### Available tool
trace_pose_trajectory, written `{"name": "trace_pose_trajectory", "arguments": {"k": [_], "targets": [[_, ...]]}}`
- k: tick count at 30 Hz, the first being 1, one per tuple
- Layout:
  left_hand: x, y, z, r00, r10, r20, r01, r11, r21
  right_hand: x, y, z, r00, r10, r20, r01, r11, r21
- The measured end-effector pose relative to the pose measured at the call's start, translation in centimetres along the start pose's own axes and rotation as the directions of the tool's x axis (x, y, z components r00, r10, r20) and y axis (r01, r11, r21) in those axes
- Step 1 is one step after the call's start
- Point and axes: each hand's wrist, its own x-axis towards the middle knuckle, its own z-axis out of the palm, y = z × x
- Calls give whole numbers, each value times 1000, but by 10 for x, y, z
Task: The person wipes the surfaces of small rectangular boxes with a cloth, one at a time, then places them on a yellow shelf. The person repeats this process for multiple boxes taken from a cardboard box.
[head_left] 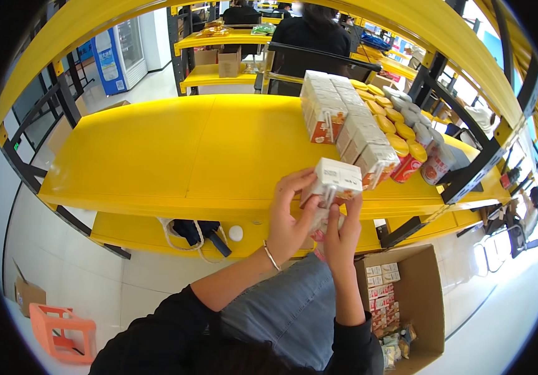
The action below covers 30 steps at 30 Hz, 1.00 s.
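1. Both hands meet over the front edge of the yellow shelf [156, 150]; the left hand [289, 219] wraps its fingers around the left side of a small white drink carton [337, 178]; the right hand [342, 234] reaches up from below, its fingers against the carton's underside and a second carton [320, 228] held beneath it.
2. The white drink carton sits just above the shelf's front edge, toward its right end, close beside a row of like cartons [356, 131] running back along the shelf.
3. Cans with yellow tops [400, 134] stand to the right of that row, near the shelf's right edge.
4. Below the shelf's right end an open cardboard box [422, 281] holds more small cartons; an orange stool [62, 331] stands on the floor at lower left.
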Motion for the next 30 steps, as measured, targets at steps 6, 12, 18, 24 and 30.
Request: {"name": "trace_pose_trajectory", "arguments": {"k": [6, 12, 18, 24, 30], "targets": [[21, -21, -31, 995, -93, 22, 94, 995, -27, 16, 4, 37, 997, -81, 21, 83, 987, -136], [40, -18, -51, 978, -99, 185, 97, 995, 17, 27, -4, 10, 946, -314, 81, 320, 860, -397], [43, -29, -49, 919, -240, 314, 316, 923, -220, 49, -68, -8, 877, -400, -267, 344, 910, -232], [41, -39, -55, 904, -266, 334, 340, 922, -187, 75, -67, 44, 789, -556, 261, 612, 673, -415], [44, -37, -54, 884, -307, 351, 419, 854, -307, 68, -56, 33, 813, -511, 279, 581, 677, -453]]}}
